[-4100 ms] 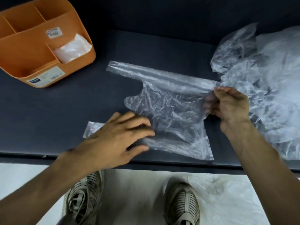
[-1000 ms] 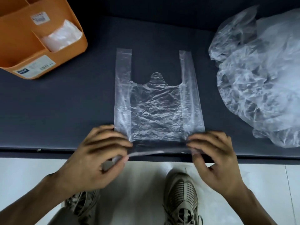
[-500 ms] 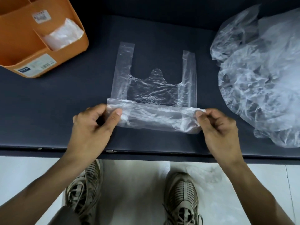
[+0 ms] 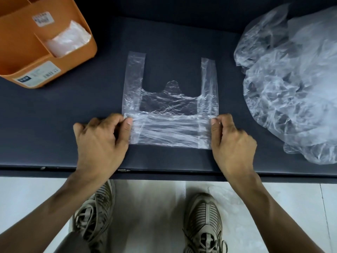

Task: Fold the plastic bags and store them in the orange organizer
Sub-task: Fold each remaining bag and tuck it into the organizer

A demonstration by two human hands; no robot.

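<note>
Plastic bag (image 4: 170, 114), clear and thin, lies flat on the dark desk (image 4: 54, 128) in the head view, its two handles pointing away from the person. Its near end is folded up over the body, making a doubled band across the width. The left hand (image 4: 99, 141) pinches the left end of that band between thumb and curled fingers, and the right hand (image 4: 232, 141) pinches the right end the same way, so the band sits taut between them, resting on the desk.

At the far left corner stands the orange organizer (image 4: 20, 57), a box with several compartments and white labels on its walls. One small compartment on its right side holds a folded clear bag (image 4: 68, 40). The organizer is well apart from the bag being folded.

On the right side of the desk rests a heap of crumpled clear bags (image 4: 291, 79), near the right hand but not touching it.

Below the desk edge, a pale tiled floor (image 4: 151, 207) shows, with two grey laced shoes (image 4: 202, 221) planted on it.
</note>
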